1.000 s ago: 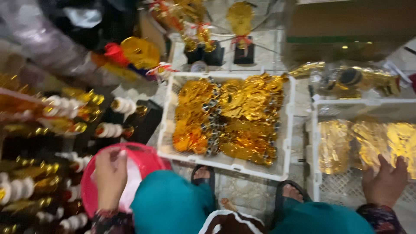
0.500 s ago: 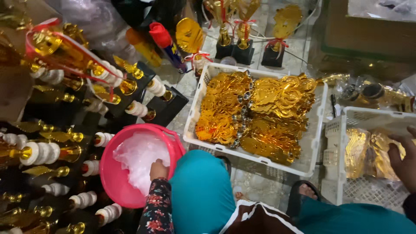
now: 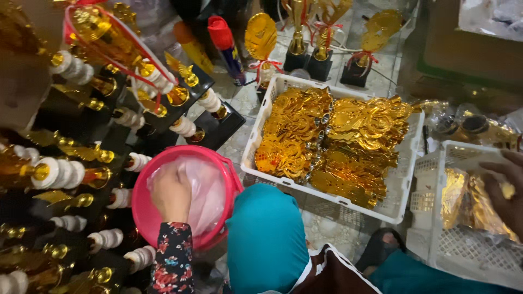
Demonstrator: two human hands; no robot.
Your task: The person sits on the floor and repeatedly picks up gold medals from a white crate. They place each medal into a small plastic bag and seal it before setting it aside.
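- Head view showed the left hand (image 3: 171, 193) reaching into a pink bucket (image 3: 143, 215) on the floor, fingers closed on the clear plastic bags (image 3: 210, 190) inside.
- Right hand (image 3: 504, 188) lay in a white basket (image 3: 436, 239) among wrapped gold pieces (image 3: 463, 198); its grip could not be told.
- Another white basket of gold trophy parts (image 3: 332, 144) sat between them.
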